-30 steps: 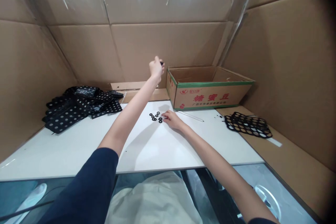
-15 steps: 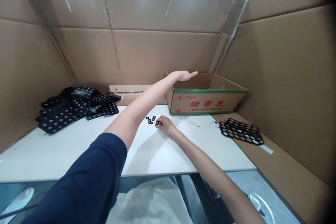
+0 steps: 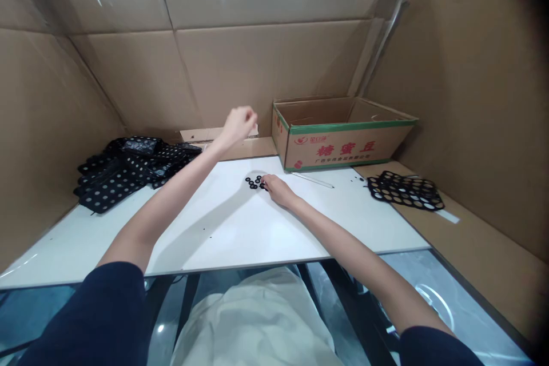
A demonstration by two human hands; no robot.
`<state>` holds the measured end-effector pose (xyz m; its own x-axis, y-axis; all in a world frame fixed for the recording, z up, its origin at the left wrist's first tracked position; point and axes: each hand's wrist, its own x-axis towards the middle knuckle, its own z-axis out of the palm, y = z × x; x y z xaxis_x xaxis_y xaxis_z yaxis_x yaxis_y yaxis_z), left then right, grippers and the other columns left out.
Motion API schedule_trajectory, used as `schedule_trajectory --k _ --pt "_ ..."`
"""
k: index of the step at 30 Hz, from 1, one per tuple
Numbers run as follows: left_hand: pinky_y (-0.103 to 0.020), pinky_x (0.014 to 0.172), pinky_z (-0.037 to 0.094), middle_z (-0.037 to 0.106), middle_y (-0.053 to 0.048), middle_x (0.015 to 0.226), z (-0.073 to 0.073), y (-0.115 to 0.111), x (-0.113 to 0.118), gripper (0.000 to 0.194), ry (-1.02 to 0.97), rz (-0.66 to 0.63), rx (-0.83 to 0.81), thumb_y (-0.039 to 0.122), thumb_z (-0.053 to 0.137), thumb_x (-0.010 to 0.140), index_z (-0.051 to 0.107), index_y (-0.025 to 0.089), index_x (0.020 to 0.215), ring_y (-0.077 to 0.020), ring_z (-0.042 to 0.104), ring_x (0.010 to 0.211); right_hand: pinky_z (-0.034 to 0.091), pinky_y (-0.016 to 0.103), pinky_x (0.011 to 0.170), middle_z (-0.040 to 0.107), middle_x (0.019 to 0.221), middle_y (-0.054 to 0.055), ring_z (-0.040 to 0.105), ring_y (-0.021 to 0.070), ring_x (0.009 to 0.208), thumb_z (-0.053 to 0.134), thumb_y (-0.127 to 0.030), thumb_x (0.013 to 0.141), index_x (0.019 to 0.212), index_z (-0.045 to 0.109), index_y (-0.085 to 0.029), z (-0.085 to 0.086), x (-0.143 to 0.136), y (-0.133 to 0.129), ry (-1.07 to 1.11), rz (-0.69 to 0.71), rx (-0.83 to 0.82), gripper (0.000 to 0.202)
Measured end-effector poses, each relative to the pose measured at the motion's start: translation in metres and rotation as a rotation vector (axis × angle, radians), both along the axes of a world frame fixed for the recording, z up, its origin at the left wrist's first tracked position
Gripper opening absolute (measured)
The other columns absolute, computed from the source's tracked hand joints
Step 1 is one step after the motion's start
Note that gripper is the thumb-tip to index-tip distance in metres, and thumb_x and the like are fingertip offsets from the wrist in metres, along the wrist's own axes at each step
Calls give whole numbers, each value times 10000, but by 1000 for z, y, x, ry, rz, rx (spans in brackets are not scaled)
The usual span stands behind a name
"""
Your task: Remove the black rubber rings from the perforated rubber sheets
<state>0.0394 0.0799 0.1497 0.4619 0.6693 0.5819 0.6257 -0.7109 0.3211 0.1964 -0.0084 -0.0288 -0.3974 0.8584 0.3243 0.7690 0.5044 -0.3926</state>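
Several small black rings (image 3: 251, 183) clustered just left of right hand (image 3: 278, 190), bent nearly closed, hold unclear; left hand (image 3: 240, 123) aloft, loosely curled, contents hidden.

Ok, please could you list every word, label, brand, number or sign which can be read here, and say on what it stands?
"糖蜜豆": large red characters on the front of the open carton.
Small red characters beside a round red logo, upper left of that front: too blurred to read surely.
Small line of characters beneath the large ones: seems to begin "广西"; the rest is too blurred.
I can read no numbers.
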Motion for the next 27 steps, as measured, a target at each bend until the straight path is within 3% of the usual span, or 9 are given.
schedule_trajectory --k 3,5,7,9,13,18,22,27 --pt "-291 845 450 679 -77 955 -71 -10 -20 288 363 -252 -262 342 533 810 625 116 963 -175 611 887 372 254 741 579 970 100 519 181 888 428 -116 875 1050 595 -150 1 2 0 -18 -6 -7 244" --pt "-304 945 409 578 -114 1231 -107 -13 -26 560 507 -360 -338 366 697 673 557 141 1167 -221 550 1094 375 254 744 571 933 89 524 176 861 498 -178 861 1010 629 -158 3 4 0 -2 17 -20 199" --pt "-319 1008 363 485 -123 1343 -130 -12 -28 658 561 -415 -388 359 726 649 519 172 1244 -243 483 1199 378 250 746 563 901 70 526 159 818 568 -192 822 975 650 -164 5 6 0 37 33 -40 176" --pt "-318 1034 337 484 -110 1347 -142 -11 -30 534 523 -450 -405 352 676 715 563 193 1212 -237 473 1216 381 243 742 559 878 54 521 137 766 605 -164 788 933 662 -162 7 8 1 89 31 -64 156" --pt "-270 958 403 601 -66 1215 -149 -9 -33 326 356 -478 -413 367 634 753 678 204 1033 -198 571 1079 380 231 714 557 826 32 501 111 700 614 -101 753 856 654 -144 6 9 3 151 39 -95 119" --pt "-203 699 488 631 -85 1027 -145 -12 -39 307 267 -456 -375 321 665 705 688 164 968 -162 604 890 374 237 713 568 848 39 503 124 736 589 -86 760 908 629 -143 2 8 4 150 35 -71 163" --pt "-205 722 474 611 -63 931 -141 -21 -43 252 334 -416 -299 228 577 757 683 176 980 -111 585 736 382 252 783 570 914 65 521 141 808 537 -100 809 973 628 -142 6 9 3 151 31 -51 192" --pt "-212 753 451 620 -62 919 -138 -29 -39 239 376 -343 -266 204 500 808 687 181 956 -116 576 738 385 257 794 579 873 72 531 156 821 520 -134 832 901 659 -136 17 21 4 117 25 -50 155"
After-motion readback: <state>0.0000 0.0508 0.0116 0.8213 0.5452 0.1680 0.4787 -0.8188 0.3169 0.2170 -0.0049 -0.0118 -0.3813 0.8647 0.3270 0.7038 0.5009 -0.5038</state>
